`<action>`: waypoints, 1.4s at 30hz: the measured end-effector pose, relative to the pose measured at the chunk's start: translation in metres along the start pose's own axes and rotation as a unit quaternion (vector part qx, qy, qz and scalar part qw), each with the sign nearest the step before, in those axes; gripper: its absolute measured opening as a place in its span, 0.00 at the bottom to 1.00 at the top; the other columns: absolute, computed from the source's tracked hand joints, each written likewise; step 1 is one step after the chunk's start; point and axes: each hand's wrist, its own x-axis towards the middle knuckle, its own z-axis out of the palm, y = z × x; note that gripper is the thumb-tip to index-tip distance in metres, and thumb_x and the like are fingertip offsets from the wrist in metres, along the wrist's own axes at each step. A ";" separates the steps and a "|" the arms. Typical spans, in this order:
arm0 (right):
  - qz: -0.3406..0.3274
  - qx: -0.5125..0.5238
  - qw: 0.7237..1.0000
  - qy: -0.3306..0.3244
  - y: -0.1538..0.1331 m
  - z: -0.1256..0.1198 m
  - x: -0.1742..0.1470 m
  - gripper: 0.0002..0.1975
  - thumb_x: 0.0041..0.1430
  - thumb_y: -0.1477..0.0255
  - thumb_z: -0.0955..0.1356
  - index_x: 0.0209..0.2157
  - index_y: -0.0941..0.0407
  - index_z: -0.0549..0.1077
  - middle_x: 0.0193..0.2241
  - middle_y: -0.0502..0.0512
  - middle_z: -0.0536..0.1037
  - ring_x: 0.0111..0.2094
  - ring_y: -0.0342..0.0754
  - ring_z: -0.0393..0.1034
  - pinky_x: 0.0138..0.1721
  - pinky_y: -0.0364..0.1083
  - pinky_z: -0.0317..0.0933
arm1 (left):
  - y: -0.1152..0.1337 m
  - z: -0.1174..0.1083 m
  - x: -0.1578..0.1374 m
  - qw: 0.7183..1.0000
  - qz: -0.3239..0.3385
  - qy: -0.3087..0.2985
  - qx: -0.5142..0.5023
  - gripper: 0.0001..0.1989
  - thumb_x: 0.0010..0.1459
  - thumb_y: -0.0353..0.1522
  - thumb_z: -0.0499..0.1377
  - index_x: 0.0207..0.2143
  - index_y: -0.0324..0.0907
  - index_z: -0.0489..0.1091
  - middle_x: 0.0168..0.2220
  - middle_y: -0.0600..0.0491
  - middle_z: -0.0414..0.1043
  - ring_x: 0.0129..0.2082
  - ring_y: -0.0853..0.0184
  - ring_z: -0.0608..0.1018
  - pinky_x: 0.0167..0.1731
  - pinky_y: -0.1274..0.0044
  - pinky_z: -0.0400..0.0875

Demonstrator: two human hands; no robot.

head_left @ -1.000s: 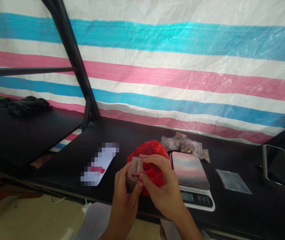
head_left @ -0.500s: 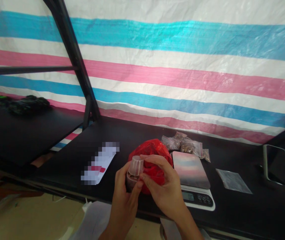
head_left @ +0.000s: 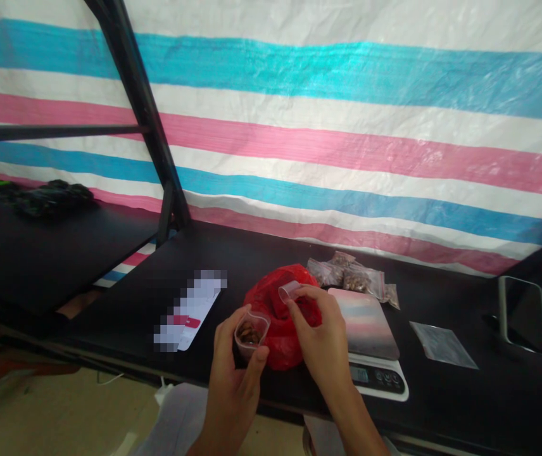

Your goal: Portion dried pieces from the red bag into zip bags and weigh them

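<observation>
My left hand (head_left: 233,370) is closed around a small clear plastic bag (head_left: 260,324), its mouth held open and facing up. Brown bits (head_left: 249,334), perhaps seeds or beans, lie inside it. Between the fingertips of my right hand (head_left: 322,329) is a small clear plastic cup (head_left: 289,291), tipped over the opening of a red plastic bag (head_left: 285,354). What the red bag contains cannot be made out. Right beside that hand stands a kitchen scale (head_left: 366,326) with nothing on its shiny plate.
Several filled small bags (head_left: 359,278) lie in a heap behind the scale. To its right are a flat clear bag (head_left: 443,345) and a phone (head_left: 523,315). A white-and-red packet (head_left: 190,313) rests on the black table (head_left: 123,323) at left. A black post (head_left: 140,107) rises behind.
The cup has moved from above the small bag, where it was upside down, rightward to over the red bag. The small bag's mouth now shows open in my left hand.
</observation>
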 end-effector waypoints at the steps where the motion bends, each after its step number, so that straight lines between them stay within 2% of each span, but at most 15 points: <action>1: -0.003 -0.018 1.000 -0.003 0.002 -0.001 0.000 0.02 0.67 0.68 0.73 0.40 0.51 0.80 0.42 0.54 0.85 0.45 0.56 0.76 0.50 0.53 0.64 | 0.000 0.000 0.000 1.000 0.011 0.003 0.007 0.30 0.66 0.54 0.63 0.61 0.46 0.71 0.56 0.44 0.75 0.53 0.56 0.80 0.52 0.66 0.78; 8: 0.019 -0.149 0.989 -0.007 0.013 -0.008 0.003 0.04 0.63 0.74 0.74 0.39 0.51 0.80 0.44 0.52 0.86 0.47 0.58 0.74 0.49 0.53 0.56 | 0.009 -0.001 0.003 0.984 0.153 -0.023 0.089 0.23 0.69 0.51 0.60 0.57 0.48 0.74 0.50 0.47 0.78 0.47 0.59 0.81 0.46 0.69 0.79; 11: 0.040 -0.163 0.986 -0.020 0.013 -0.012 0.004 0.06 0.62 0.76 0.74 0.40 0.51 0.80 0.45 0.51 0.86 0.49 0.58 0.74 0.50 0.52 0.55 | 0.017 -0.004 0.003 0.972 0.203 -0.052 0.105 0.21 0.70 0.51 0.59 0.55 0.50 0.75 0.46 0.50 0.80 0.43 0.62 0.82 0.41 0.73 0.79; 14: 0.039 -0.165 0.984 -0.047 0.008 -0.019 0.005 0.06 0.63 0.76 0.74 0.40 0.51 0.80 0.44 0.50 0.86 0.49 0.57 0.74 0.51 0.53 0.55 | 0.022 -0.004 -0.001 0.966 0.224 -0.091 0.093 0.19 0.71 0.51 0.59 0.54 0.52 0.75 0.42 0.53 0.81 0.38 0.64 0.82 0.37 0.76 0.79; 16: 0.038 -0.180 0.981 -0.065 0.004 -0.025 0.005 0.06 0.63 0.76 0.74 0.40 0.50 0.81 0.43 0.50 0.86 0.49 0.57 0.74 0.53 0.54 0.54 | 0.023 -0.002 -0.009 0.970 0.200 -0.117 0.073 0.17 0.71 0.49 0.59 0.55 0.52 0.74 0.40 0.54 0.81 0.37 0.65 0.82 0.36 0.77 0.79; 21: 0.071 -0.218 0.966 -0.121 -0.004 -0.034 0.002 0.08 0.64 0.77 0.75 0.40 0.49 0.82 0.42 0.50 0.87 0.51 0.60 0.73 0.57 0.59 0.50 | 0.025 0.015 -0.040 0.989 0.065 -0.127 0.029 0.19 0.71 0.51 0.59 0.52 0.49 0.77 0.37 0.53 0.81 0.35 0.63 0.82 0.37 0.74 0.79; 24: 0.084 -0.188 0.965 -0.162 -0.010 -0.038 0.001 0.08 0.65 0.77 0.75 0.41 0.48 0.83 0.42 0.49 0.87 0.51 0.59 0.73 0.59 0.61 0.49 | 0.026 0.022 -0.048 0.993 0.006 -0.121 0.010 0.22 0.69 0.53 0.59 0.50 0.48 0.78 0.39 0.51 0.83 0.37 0.62 0.83 0.41 0.73 0.80; 27: 0.079 -0.130 0.970 -0.190 -0.018 -0.042 0.000 0.10 0.65 0.77 0.76 0.43 0.47 0.82 0.44 0.48 0.86 0.52 0.56 0.73 0.59 0.59 0.50 | 0.022 0.018 -0.043 0.994 -0.050 -0.100 -0.001 0.24 0.67 0.54 0.60 0.51 0.47 0.78 0.42 0.48 0.84 0.41 0.59 0.85 0.44 0.70 0.82; 29: 0.053 -0.097 0.972 -0.206 -0.023 -0.045 -0.001 0.13 0.64 0.80 0.76 0.44 0.46 0.81 0.46 0.47 0.86 0.52 0.54 0.73 0.59 0.57 0.52 | 0.017 0.010 -0.036 0.994 -0.063 -0.088 -0.001 0.24 0.67 0.54 0.60 0.51 0.46 0.78 0.45 0.46 0.84 0.43 0.58 0.86 0.44 0.69 0.83; 31: 0.017 -0.073 0.969 -0.235 -0.026 -0.047 -0.003 0.15 0.62 0.82 0.77 0.44 0.47 0.80 0.46 0.45 0.85 0.52 0.52 0.74 0.59 0.54 0.53 | 0.010 0.000 -0.028 0.997 -0.038 -0.066 0.012 0.23 0.67 0.52 0.61 0.52 0.46 0.78 0.52 0.43 0.82 0.47 0.57 0.86 0.44 0.69 0.84; 33: -0.016 -0.058 0.960 -0.274 -0.026 -0.047 -0.006 0.16 0.62 0.82 0.77 0.45 0.47 0.80 0.45 0.44 0.85 0.51 0.50 0.74 0.58 0.52 0.55 | 0.004 -0.008 -0.021 0.998 -0.009 -0.049 0.032 0.22 0.67 0.51 0.62 0.54 0.46 0.78 0.61 0.41 0.77 0.52 0.55 0.85 0.44 0.68 0.85; 35: -0.041 -0.058 0.948 -0.310 -0.025 -0.046 -0.011 0.17 0.61 0.82 0.77 0.45 0.47 0.79 0.45 0.44 0.85 0.51 0.49 0.74 0.59 0.51 0.55 | 0.000 -0.013 -0.017 0.998 -0.014 -0.057 0.032 0.23 0.66 0.50 0.63 0.54 0.47 0.78 0.65 0.41 0.75 0.55 0.53 0.85 0.45 0.67 0.86; 37: -0.057 -0.069 0.937 -0.337 -0.024 -0.045 -0.014 0.17 0.60 0.83 0.77 0.45 0.48 0.79 0.45 0.44 0.84 0.51 0.49 0.74 0.60 0.52 0.54 | -0.001 -0.015 -0.015 0.995 -0.056 -0.079 0.021 0.24 0.65 0.52 0.63 0.54 0.47 0.79 0.61 0.42 0.79 0.54 0.53 0.86 0.47 0.66 0.86; 39: -0.060 -0.073 0.932 -0.350 -0.024 -0.046 -0.015 0.17 0.59 0.83 0.77 0.45 0.48 0.79 0.45 0.44 0.84 0.50 0.49 0.75 0.61 0.52 0.53 | 0.000 -0.016 -0.013 0.989 -0.108 -0.094 0.018 0.25 0.64 0.53 0.64 0.53 0.46 0.79 0.53 0.44 0.85 0.48 0.54 0.88 0.45 0.67 0.86; 42: -0.049 -0.058 0.943 -0.324 -0.024 -0.047 -0.010 0.17 0.60 0.83 0.76 0.44 0.48 0.79 0.45 0.43 0.84 0.50 0.48 0.75 0.60 0.51 0.54 | 0.001 -0.017 -0.012 0.983 -0.151 -0.101 0.019 0.27 0.62 0.55 0.65 0.52 0.45 0.79 0.45 0.46 0.87 0.40 0.56 0.89 0.38 0.71 0.86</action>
